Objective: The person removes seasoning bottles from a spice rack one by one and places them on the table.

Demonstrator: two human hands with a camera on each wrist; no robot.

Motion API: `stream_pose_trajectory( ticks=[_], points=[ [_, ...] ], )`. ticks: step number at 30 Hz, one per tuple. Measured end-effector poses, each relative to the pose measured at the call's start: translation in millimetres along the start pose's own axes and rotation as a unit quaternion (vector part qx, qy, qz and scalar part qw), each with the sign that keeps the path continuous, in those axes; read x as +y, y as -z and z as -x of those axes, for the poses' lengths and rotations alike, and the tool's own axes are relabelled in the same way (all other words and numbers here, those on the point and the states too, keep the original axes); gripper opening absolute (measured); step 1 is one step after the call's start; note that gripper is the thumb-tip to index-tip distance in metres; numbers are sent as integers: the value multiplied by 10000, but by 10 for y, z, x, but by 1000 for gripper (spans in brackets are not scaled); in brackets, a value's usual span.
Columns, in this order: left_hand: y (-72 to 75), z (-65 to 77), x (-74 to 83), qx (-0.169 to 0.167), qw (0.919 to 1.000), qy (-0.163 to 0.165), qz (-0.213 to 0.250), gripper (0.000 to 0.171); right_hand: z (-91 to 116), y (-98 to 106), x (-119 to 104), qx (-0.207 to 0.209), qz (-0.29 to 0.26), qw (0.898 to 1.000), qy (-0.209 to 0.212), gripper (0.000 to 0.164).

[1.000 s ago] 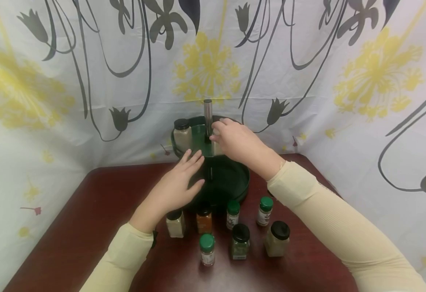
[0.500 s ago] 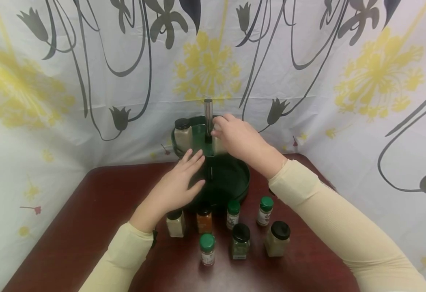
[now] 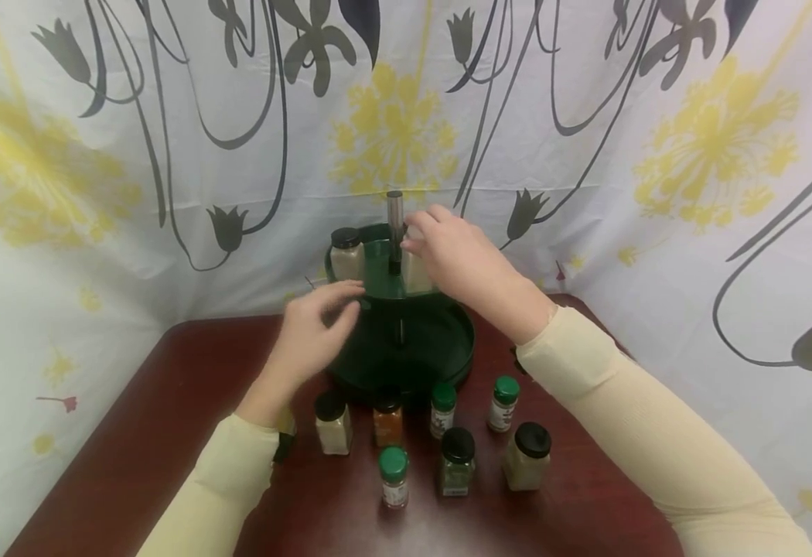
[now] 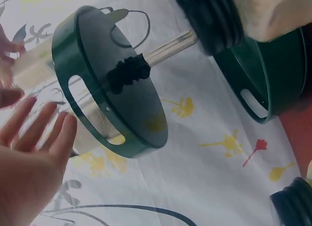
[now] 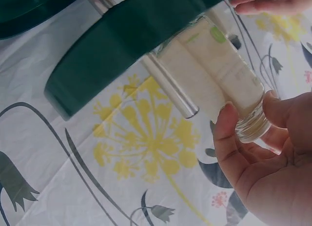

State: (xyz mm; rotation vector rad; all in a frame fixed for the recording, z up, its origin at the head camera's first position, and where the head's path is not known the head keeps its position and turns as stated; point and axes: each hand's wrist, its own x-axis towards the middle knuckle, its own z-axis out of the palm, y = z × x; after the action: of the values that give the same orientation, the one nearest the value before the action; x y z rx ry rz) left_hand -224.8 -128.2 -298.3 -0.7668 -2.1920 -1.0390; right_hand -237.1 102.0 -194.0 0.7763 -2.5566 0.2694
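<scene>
My right hand (image 3: 458,259) grips a clear glass jar of pale powder (image 5: 219,60) by its neck, thumb on one side and fingers on the other. That jar is upright at the upper tray (image 3: 383,289) of a green two-tier stand, right of the metal post (image 3: 395,220). No cap shows on its neck. A black-lidded jar of pale powder (image 3: 346,255) stands on the tray's left side. My left hand (image 3: 301,333), fingers loosely bent and holding nothing, is near the tray's front left edge. The left wrist view shows its fingers (image 4: 61,138) beside the tray.
Below is the wide lower tray (image 3: 399,371). Several spice jars stand on the dark red table (image 3: 197,387) in front, among them an orange one (image 3: 388,424), a green-lidded one (image 3: 394,476) and a black-lidded green one (image 3: 457,462). A patterned curtain (image 3: 267,178) hangs behind the stand.
My left hand has drawn back left from the upper tray's front, its fingers turning and bending. The right hand stays on its jar, moving only slightly.
</scene>
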Motion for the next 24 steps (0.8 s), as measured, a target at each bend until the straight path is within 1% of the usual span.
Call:
stream_pose_trajectory(
  ticks=[1, 2, 3, 4, 6, 7, 8, 10, 13, 15, 20, 24],
  points=[
    [21, -31, -24, 270, 9994, 200, 61, 27, 12, 15, -18, 31, -1, 10000, 32, 36],
    [44, -62, -47, 432, 9978, 479, 148, 29, 27, 31, -42, 83, -6, 9999, 73, 36],
    [66, -93, -68, 509, 9952, 807, 233, 35, 44, 45, -67, 116, -6, 9999, 112, 35],
    [86, -124, -94, 495, 9918, 1133, 315, 42, 62, 57, -95, 144, -3, 9998, 148, 35],
    [117, -184, -143, 243, 9835, 1732, 452, 61, 100, 78, -157, 186, -49, 9996, 226, 35],
    [125, -210, -171, 32, 9787, 1986, 519, 70, 120, 85, -191, 203, -91, 9994, 265, 36],
    [131, -231, -197, -188, 9733, 2207, 595, 77, 142, 90, -226, 211, -100, 9992, 310, 37],
    [128, -263, -252, -599, 9651, 2473, 620, 87, 186, 92, -297, 185, -160, 9989, 408, 38],
    [109, -274, -325, -1109, 9569, 2648, 429, 92, 266, 82, -410, 94, -222, 9980, 581, 40],
    [97, -268, -357, -1320, 9537, 2684, 309, 91, 324, 70, -490, 61, -265, 9973, 685, 40],
    [92, -268, -380, -1555, 9550, 2524, -4, 87, 472, 21, -679, 192, -255, 9953, 915, 38],
    [120, -265, -364, -1688, 9561, 2374, -320, 88, 597, -86, -823, 378, -249, 9921, 1174, 36]
  ],
)
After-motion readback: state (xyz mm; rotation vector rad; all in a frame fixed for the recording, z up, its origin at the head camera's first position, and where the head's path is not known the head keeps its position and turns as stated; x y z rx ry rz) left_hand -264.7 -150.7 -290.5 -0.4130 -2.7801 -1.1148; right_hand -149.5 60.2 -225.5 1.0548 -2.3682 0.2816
